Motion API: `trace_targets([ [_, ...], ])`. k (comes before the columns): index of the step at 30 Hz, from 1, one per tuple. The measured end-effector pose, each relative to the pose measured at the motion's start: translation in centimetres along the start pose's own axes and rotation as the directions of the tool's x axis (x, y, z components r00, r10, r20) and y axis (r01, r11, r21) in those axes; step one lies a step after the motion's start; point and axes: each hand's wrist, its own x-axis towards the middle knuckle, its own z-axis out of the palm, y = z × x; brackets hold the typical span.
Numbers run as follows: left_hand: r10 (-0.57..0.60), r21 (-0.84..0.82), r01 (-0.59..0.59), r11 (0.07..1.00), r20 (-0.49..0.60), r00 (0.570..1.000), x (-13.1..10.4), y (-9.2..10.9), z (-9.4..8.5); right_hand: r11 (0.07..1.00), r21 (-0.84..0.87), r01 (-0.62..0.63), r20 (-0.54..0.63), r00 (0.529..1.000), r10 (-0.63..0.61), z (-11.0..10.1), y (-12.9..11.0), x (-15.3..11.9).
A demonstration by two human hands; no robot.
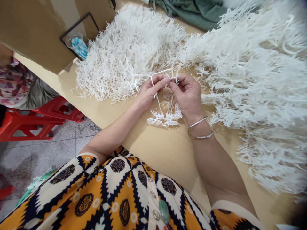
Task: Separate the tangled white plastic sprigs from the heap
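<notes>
My left hand [152,89] and my right hand [187,92] meet over the table, thumbs and forefingers pinched close together. Between them they hold a white branching plastic sprig [141,75], whose thin stems poke out above and to the left of the fingers. The exact spot they pinch is covered by the fingertips. Just below the hands, thin stems run down to a small bunch of white frilly sprigs [165,118] lying on the table. Two silver bangles ring my right wrist.
A big heap of white sprigs [134,41] lies beyond my hands, with another pile [259,80] to the right. At the back left stands a cardboard box [48,28] beside a clear cup [78,44]. Red stools [28,121] and a seated person are at the left.
</notes>
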Motion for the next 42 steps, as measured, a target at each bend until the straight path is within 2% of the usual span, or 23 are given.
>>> trace_targets([
  [7, 0.03, -0.017, -0.03, 0.999, -0.015, 0.999, 0.4, 0.1, -0.3, 0.999, 0.006, -0.053, 0.027, 0.998, 0.053, -0.2, 0.3, -0.1],
  [11, 0.008, -0.023, -0.009, 1.0, -0.034, 0.999, 0.4, 0.0, -0.6, 0.998, -0.02, -0.059, 0.061, 0.996, 0.06, -0.6, 0.4, 0.1],
  [16, 0.053, 0.071, -0.053, 0.996, 0.0, 0.999, 0.0, -0.2, -0.5, 0.97, -0.24, -0.04, 0.024, 0.999, 0.047, -0.5, 0.2, 0.2],
  [21, 0.056, 0.046, -0.056, 0.997, -0.004, 0.998, 0.0, -0.7, -0.5, 0.921, -0.387, 0.043, -0.026, 0.998, -0.057, 0.7, 0.6, 0.2],
  [29, 0.075, -0.012, -0.075, 0.997, -0.002, 0.997, 0.1, -0.4, -0.6, 0.857, -0.512, 0.046, -0.062, 0.994, -0.09, 1.8, 2.1, 0.7],
  [34, 0.09, -0.028, -0.09, 0.996, -0.009, 0.996, 0.0, -0.3, -0.5, 0.853, -0.521, 0.032, -0.09, 0.992, -0.092, 2.2, 2.5, 0.9],
  [39, 0.063, -0.047, -0.064, 0.997, -0.027, 0.998, -0.7, 0.1, -0.3, 0.844, -0.536, 0.004, -0.141, 0.986, -0.094, 1.2, 2.9, 1.7],
  [42, 0.029, -0.107, -0.038, 0.994, -0.085, 0.996, -0.6, 0.3, -0.3, 0.86, -0.511, 0.005, -0.119, 0.99, -0.076, 0.2, 3.1, 1.9],
])
